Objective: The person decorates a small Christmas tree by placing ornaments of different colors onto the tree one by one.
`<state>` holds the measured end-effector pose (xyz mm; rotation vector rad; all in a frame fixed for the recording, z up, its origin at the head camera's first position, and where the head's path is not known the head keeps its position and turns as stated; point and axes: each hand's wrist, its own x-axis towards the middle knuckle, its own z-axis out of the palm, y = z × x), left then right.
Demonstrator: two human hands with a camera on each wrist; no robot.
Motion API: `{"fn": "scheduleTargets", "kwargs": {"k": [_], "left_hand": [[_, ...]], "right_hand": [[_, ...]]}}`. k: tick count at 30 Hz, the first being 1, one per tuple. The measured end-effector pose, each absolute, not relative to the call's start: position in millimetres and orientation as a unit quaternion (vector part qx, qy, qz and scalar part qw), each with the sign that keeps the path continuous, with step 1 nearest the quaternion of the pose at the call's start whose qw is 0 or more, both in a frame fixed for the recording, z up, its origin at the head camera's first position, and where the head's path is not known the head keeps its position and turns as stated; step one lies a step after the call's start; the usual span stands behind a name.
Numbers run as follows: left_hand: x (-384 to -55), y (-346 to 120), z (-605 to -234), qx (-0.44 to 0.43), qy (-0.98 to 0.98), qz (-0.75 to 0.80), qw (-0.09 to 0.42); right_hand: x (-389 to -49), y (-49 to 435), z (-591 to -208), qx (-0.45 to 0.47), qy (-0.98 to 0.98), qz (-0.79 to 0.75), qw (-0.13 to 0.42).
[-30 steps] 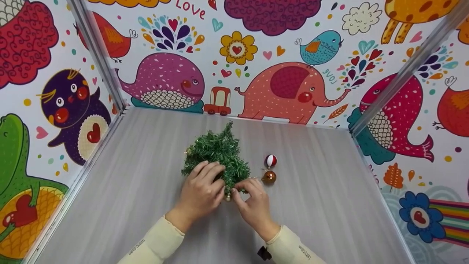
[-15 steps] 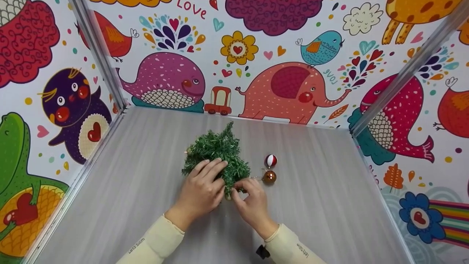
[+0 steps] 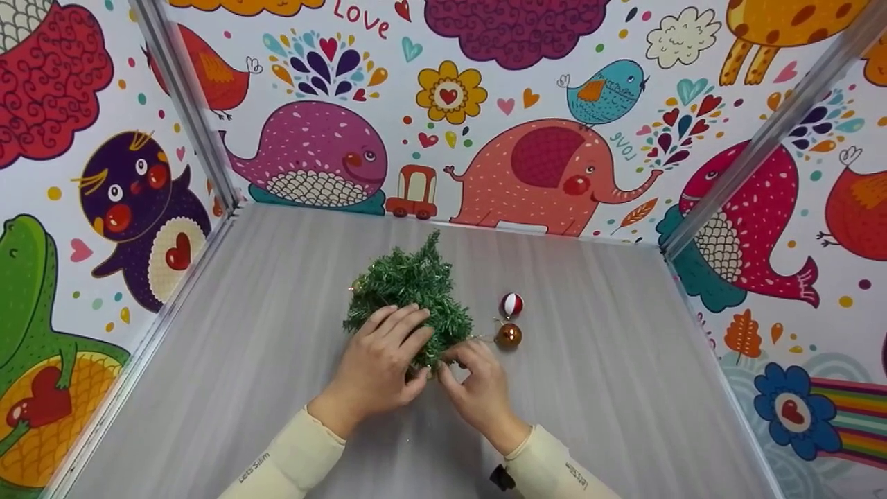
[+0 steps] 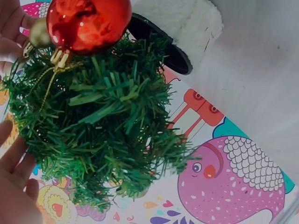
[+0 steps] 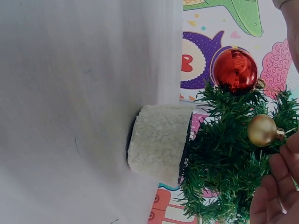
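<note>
A small green artificial Christmas tree stands on the table, its white fleecy pot showing in the right wrist view. My left hand rests on the near left branches, fingers fairly straight, thumb apart from them. At the front of the tree my right hand has thumb and forefinger curled together by a small gold bauble. The bauble's cap lies right at those fingertips; the exact grip is partly hidden. A large shiny red bauble hangs from a gold cord on the tree.
Right of the tree lie a red-and-white striped ball and an orange-brown bauble, close together on the grey table. Panels with cartoon animals wall the table at the back and sides.
My left thumb has spread away from the fingers and shifted down beside the gold bauble, now mostly covered in the head view. My right hand has hardly moved.
</note>
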<state>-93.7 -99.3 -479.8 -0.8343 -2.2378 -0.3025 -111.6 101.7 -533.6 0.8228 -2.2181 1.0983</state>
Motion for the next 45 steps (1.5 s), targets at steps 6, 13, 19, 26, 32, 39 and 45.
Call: {"fn": "scheduleTargets", "kwargs": {"k": [6, 13, 19, 26, 32, 39, 45], "left_hand": [[-96, -99, -480, -0.319, -0.870, -0.100, 0.362], [-96, -103, -481, -0.320, -0.872, -0.098, 0.356], [-95, -106, -481, -0.318, -0.876, -0.100, 0.348], [-95, -106, -479, -0.311, -0.873, -0.117, 0.357], [-95, -105, -480, -0.302, -0.875, -0.113, 0.361], [-95, -103, -480, -0.304, -0.881, -0.106, 0.346], [-95, -103, -479, -0.309, -0.881, -0.113, 0.340]], "right_hand": [[-113, 104, -535, 0.322, -0.817, 0.386, 0.282], [-116, 130, -543, 0.303, -0.835, 0.369, 0.275], [-127, 163, -553, 0.249, -0.878, 0.335, 0.236], [-152, 196, -568, 0.171, -0.924, 0.294, 0.177], [-179, 208, -581, 0.131, -0.941, 0.274, 0.149], [-191, 209, -587, 0.135, -0.951, 0.251, 0.122], [-193, 211, -589, 0.138, -0.953, 0.242, 0.120]]}}
